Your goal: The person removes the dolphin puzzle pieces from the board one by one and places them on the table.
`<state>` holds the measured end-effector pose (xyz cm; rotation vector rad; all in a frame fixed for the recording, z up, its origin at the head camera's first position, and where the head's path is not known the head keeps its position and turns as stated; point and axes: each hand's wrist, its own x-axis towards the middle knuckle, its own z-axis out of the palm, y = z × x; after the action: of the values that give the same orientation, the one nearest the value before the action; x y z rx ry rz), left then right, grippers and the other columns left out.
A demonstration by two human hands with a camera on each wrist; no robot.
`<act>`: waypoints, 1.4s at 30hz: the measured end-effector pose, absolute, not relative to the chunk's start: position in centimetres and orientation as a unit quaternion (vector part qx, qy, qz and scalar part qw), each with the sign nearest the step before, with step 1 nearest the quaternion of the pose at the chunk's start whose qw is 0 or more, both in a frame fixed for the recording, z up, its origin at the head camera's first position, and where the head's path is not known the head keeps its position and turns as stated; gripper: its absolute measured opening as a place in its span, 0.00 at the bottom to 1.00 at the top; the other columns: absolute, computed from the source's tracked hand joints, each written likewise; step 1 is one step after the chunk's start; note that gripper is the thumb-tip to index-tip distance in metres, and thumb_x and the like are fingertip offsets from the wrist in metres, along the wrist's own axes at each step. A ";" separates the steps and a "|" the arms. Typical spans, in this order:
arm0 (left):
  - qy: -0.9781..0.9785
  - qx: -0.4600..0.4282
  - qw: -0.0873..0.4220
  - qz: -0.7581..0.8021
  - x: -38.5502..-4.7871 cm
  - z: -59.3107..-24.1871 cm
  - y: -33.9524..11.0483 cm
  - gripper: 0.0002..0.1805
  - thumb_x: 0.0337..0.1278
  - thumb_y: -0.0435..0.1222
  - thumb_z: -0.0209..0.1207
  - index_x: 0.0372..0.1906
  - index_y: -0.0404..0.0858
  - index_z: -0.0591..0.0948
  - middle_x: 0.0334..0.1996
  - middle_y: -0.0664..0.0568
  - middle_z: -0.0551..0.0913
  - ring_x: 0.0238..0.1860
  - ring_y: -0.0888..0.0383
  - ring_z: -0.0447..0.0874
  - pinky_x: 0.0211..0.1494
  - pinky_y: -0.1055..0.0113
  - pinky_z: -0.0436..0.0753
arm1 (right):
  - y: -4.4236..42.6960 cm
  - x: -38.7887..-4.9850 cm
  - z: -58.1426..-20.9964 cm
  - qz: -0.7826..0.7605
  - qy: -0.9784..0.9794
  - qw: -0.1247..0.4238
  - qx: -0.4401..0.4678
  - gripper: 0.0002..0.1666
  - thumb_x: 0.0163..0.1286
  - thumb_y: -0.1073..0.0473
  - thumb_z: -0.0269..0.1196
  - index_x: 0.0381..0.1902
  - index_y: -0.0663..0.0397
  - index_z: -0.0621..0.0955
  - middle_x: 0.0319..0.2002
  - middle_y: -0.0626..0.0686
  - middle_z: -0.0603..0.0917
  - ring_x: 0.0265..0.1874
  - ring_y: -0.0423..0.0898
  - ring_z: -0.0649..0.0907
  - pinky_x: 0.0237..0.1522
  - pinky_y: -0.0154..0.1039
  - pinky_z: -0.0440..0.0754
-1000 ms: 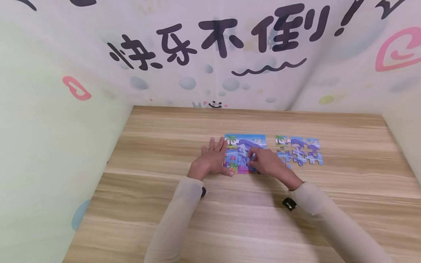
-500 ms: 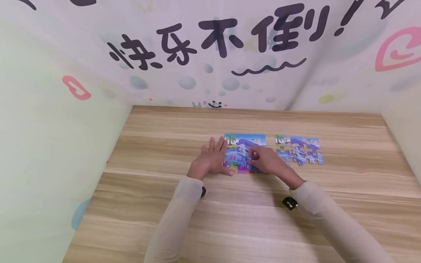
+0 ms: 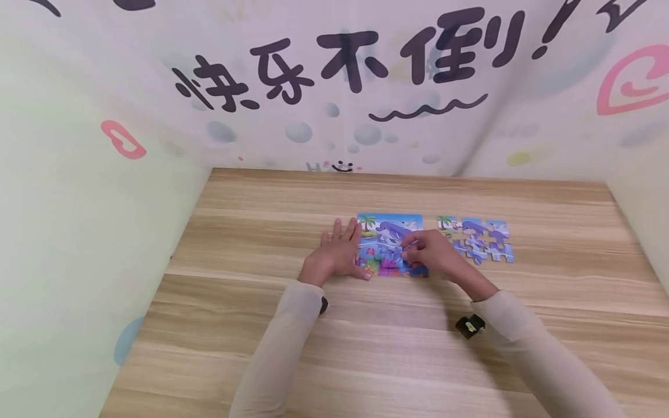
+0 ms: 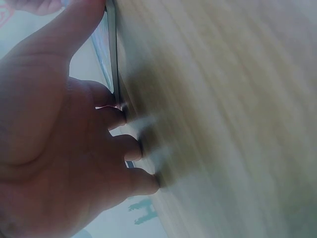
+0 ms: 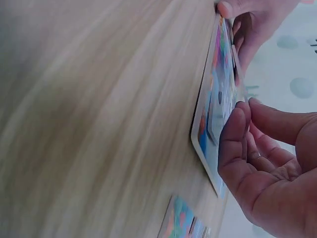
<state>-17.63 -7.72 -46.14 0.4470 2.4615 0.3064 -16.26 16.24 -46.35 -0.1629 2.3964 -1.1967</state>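
A dolphin-and-sea picture puzzle board (image 3: 389,216) lies flat on the table. My left hand (image 3: 334,255) rests against its left side with fingers spread and straight, the thumb at the board's lower left corner. Over the board's right half, my right hand (image 3: 432,253) pinches a thin puzzle piece (image 5: 239,67) between thumb and index finger. In the right wrist view that piece is tilted, edge-on, above the board's surface. The right fingers hide part of the board in the head view. In the left wrist view, the left fingertips (image 4: 148,181) touch the tabletop.
Several loose puzzle pieces (image 3: 488,239) with dolphin and palm prints lie in a close group right of the board; the right hand covers some. The wooden table (image 3: 251,232) meets a printed cloth wall (image 3: 292,145) at the back.
My right hand has shifted a little to the right with the piece between its fingers, uncovering more of the board's lower right corner. My left hand has stayed in place.
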 end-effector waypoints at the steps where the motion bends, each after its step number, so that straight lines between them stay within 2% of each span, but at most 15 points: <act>1: 0.930 0.168 0.306 0.118 -17.6 -46.2 -7.7 0.66 0.49 0.62 0.66 0.80 0.43 0.36 0.80 0.51 0.27 0.79 0.43 0.21 0.78 0.40 0.37 | 16.4 -16.3 -46.3 -0.441 0.866 0.229 -0.055 0.11 0.70 0.65 0.63 0.48 0.64 0.83 0.31 0.55 0.85 0.28 0.45 0.83 0.33 0.38 0.83; 7: 0.929 0.164 0.308 0.124 -17.6 -46.2 -7.8 0.67 0.48 0.62 0.67 0.80 0.44 0.36 0.80 0.52 0.26 0.78 0.44 0.20 0.78 0.40 0.36 | 17.9 -16.0 -45.9 -0.470 0.850 0.235 -0.043 0.13 0.70 0.66 0.63 0.50 0.66 0.81 0.34 0.57 0.86 0.30 0.45 0.84 0.37 0.40 0.86; 14: 0.929 0.164 0.307 0.122 -17.6 -46.3 -7.7 0.67 0.48 0.62 0.67 0.80 0.44 0.36 0.80 0.52 0.26 0.78 0.44 0.20 0.78 0.41 0.36 | 20.1 -15.4 -45.6 -0.481 0.842 0.246 -0.018 0.15 0.69 0.65 0.64 0.52 0.65 0.81 0.37 0.57 0.87 0.32 0.47 0.85 0.36 0.40 0.85; 21: 0.929 0.163 0.307 0.127 -17.6 -46.5 -7.7 0.67 0.48 0.62 0.68 0.80 0.44 0.36 0.80 0.52 0.27 0.78 0.44 0.20 0.78 0.41 0.36 | 22.4 -14.7 -45.5 -0.493 0.831 0.258 0.001 0.18 0.68 0.65 0.65 0.54 0.68 0.80 0.39 0.56 0.87 0.34 0.42 0.85 0.39 0.36 0.86; 34: 0.933 0.162 0.301 0.113 -17.6 -46.6 -7.7 0.67 0.48 0.62 0.67 0.80 0.44 0.37 0.80 0.52 0.27 0.79 0.43 0.21 0.78 0.41 0.37 | 26.7 -13.8 -45.9 -0.495 0.831 0.256 -0.004 0.19 0.67 0.66 0.65 0.53 0.73 0.79 0.35 0.51 0.88 0.31 0.37 0.84 0.37 0.36 0.86; 42: 0.932 0.164 0.303 0.114 -17.6 -46.4 -7.6 0.66 0.49 0.62 0.66 0.80 0.44 0.36 0.80 0.52 0.27 0.79 0.44 0.21 0.78 0.42 0.37 | 29.0 -13.4 -46.2 -0.497 0.828 0.257 0.015 0.19 0.66 0.66 0.66 0.52 0.74 0.79 0.39 0.47 0.89 0.34 0.33 0.84 0.39 0.34 0.86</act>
<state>-17.61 -7.64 -46.42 0.4347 2.4700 0.3012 -13.44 28.98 -46.20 0.0402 2.2467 -1.3490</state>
